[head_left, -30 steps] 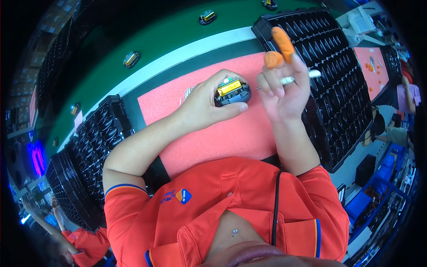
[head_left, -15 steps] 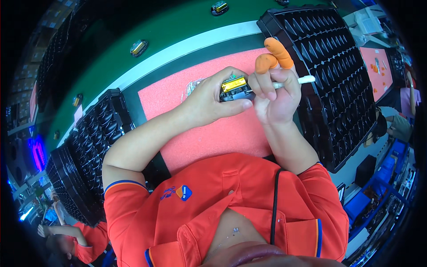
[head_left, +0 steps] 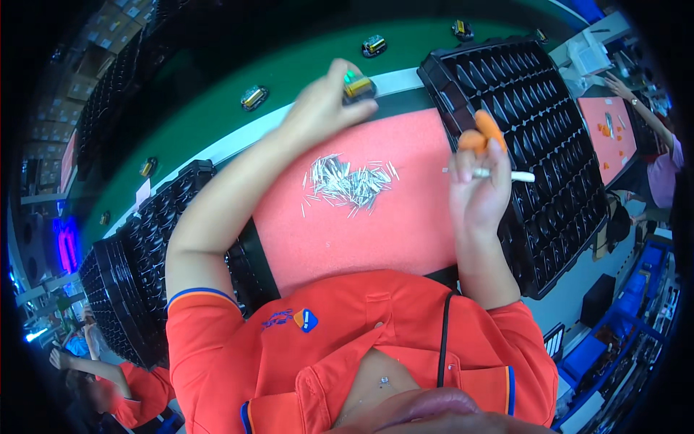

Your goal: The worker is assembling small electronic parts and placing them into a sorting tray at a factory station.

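- Stacked brown boxes [head_left: 108, 54] dim at the upper left edge; pale box [head_left: 587, 52] at the upper right beside the far pink pad [head_left: 603, 137].
- Small blue, orange and white badge [head_left: 305, 319] on the chest of the orange shirt [head_left: 361, 340].
- Left hand [head_left: 322, 108] stretched out to the white strip [head_left: 238, 141] at the edge of the green belt [head_left: 289, 79], fingers closed around a small black and yellow part [head_left: 358, 87], held at the fingertips above that edge.
- Right hand [head_left: 477, 192] raised over the right side of the pink mat [head_left: 376, 224], pinching a thin white stick [head_left: 491, 174] crosswise, with orange finger covers [head_left: 483, 130] on two upright fingers.
- Pile of small metal pins [head_left: 347, 182] loose on the mat, between the two hands, touched by neither.
- Similar small parts [head_left: 254, 96] spaced along the belt, apart from the left hand.
- Black slotted tray [head_left: 542, 145] just right of the right hand; another black tray [head_left: 144, 253] under the left forearm.
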Action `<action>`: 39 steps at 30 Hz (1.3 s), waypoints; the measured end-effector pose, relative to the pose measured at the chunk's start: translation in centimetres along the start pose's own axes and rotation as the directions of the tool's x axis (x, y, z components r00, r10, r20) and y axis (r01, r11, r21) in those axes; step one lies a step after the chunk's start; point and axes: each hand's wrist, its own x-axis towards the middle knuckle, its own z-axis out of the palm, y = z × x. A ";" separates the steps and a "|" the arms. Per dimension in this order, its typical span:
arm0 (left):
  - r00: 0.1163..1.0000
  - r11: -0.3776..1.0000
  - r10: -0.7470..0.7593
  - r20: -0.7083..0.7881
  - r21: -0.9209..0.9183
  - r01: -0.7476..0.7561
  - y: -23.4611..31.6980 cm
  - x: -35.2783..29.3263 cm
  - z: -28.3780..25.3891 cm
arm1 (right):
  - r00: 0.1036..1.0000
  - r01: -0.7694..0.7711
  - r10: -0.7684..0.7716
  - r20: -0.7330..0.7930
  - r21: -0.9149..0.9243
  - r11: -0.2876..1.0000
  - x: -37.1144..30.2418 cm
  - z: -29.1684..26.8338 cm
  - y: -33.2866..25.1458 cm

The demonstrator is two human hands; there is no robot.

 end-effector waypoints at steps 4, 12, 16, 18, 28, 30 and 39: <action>0.978 0.916 0.051 -0.204 0.399 0.035 -6.5 4.8 -1.4 | 0.986 -0.165 0.166 -0.009 -0.184 0.969 -2.6 -1.1 -0.9; 0.861 0.720 0.380 -0.337 0.692 -0.047 -5.3 10.5 1.6 | 0.974 -0.217 0.226 -0.018 -0.364 0.906 -5.5 -1.7 -1.2; 0.911 0.669 0.296 -0.289 0.743 0.019 -3.4 13.3 5.0 | 0.940 -0.289 0.340 0.036 -0.450 0.845 -6.8 -0.5 -0.3; 0.925 0.737 0.266 -0.271 0.675 -0.015 -2.7 13.0 5.0 | 0.925 -0.306 0.375 0.058 -0.470 0.828 -7.0 -0.7 -0.1; 0.995 0.921 -0.013 -0.102 0.387 0.052 -6.8 -1.5 -5.2 | 0.949 -0.248 0.309 0.058 -0.468 0.848 -7.0 -1.1 -1.1; 0.986 0.954 -0.150 -0.069 0.253 0.163 -7.6 -2.4 -6.0 | 0.931 -0.271 0.356 0.078 -0.506 0.819 -7.2 -0.7 -1.0; 0.997 0.992 -0.056 -0.050 0.113 0.062 -6.3 -7.0 -8.4 | 0.987 -0.033 0.142 0.074 -0.776 0.630 -7.4 -3.2 -9.7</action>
